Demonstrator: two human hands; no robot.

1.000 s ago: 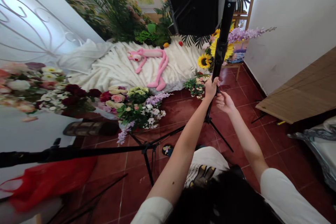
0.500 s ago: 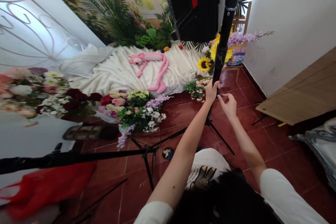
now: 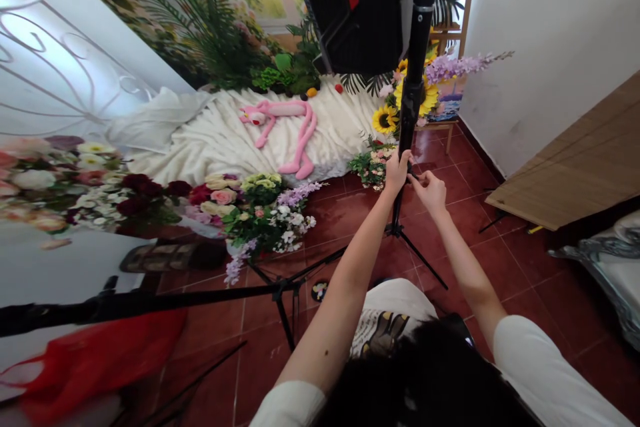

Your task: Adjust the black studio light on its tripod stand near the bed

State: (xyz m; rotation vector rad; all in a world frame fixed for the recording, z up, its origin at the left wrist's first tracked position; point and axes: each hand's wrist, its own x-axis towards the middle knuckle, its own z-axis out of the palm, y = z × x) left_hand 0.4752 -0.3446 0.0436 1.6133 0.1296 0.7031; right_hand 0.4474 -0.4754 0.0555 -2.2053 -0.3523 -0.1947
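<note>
A black light stand point(image 3: 411, 90) rises near the middle right, with a black box-shaped light point(image 3: 367, 27) bearing a red strip beside its upper pole. My left hand point(image 3: 397, 172) is wrapped round the pole below a dark joint. Just right of it, my right hand point(image 3: 429, 191) has thumb and fingertips pinched together at a small dark part on the pole; the part is mostly hidden by the fingers. The stand's legs spread on the floor below my hands.
A pink plush toy point(image 3: 287, 110) lies on a cream blanket point(image 3: 210, 140). Flowers point(image 3: 270, 213) line its front. Another black stand point(image 3: 200, 295) stretches across the lower left near a red bag point(image 3: 100, 360). A brown panel point(image 3: 575, 160) leans at right; sunflowers point(image 3: 385, 119) stand behind the pole.
The pole, the light and both hands appear slightly further left in the view. Both hands keep their places on the stand.
</note>
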